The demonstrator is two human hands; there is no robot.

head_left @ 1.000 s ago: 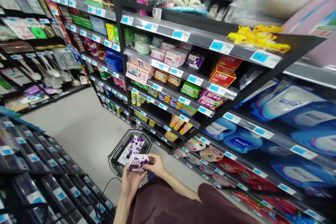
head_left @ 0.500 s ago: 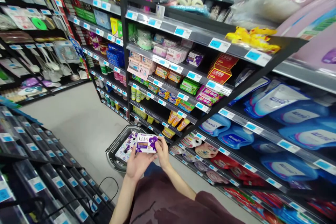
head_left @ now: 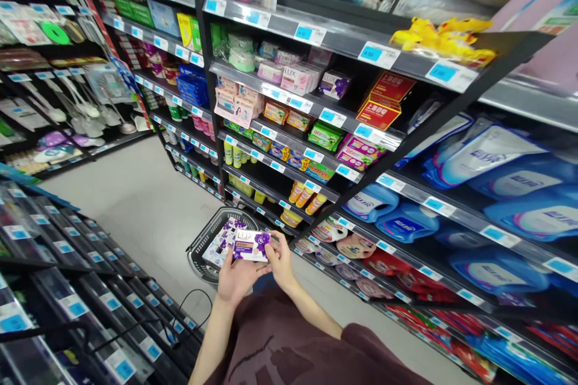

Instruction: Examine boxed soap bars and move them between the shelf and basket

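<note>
A white and purple LUX soap box (head_left: 251, 245) is held in front of my body, its printed face turned up toward me. My left hand (head_left: 238, 280) supports it from below, with the thumb along its left edge. My right hand (head_left: 280, 261) pinches the box at its right end. Beneath and just beyond the box stands a dark shopping basket (head_left: 197, 255) on the floor. Several white and purple boxes (head_left: 215, 251) lie in the basket, partly covered by the soap box and my hands.
A black shelf rack ahead carries pink LUX boxes (head_left: 298, 79), a dark purple LUX box (head_left: 335, 84) and red boxes (head_left: 382, 102). Blue detergent bottles (head_left: 406, 222) fill the right shelves. At left is a sloped rack with price tags (head_left: 74, 305) and a black cable (head_left: 198, 292).
The view has tilted slightly, so the shelves sit a little higher and further left. Both hands keep the soap box in nearly the same position.
</note>
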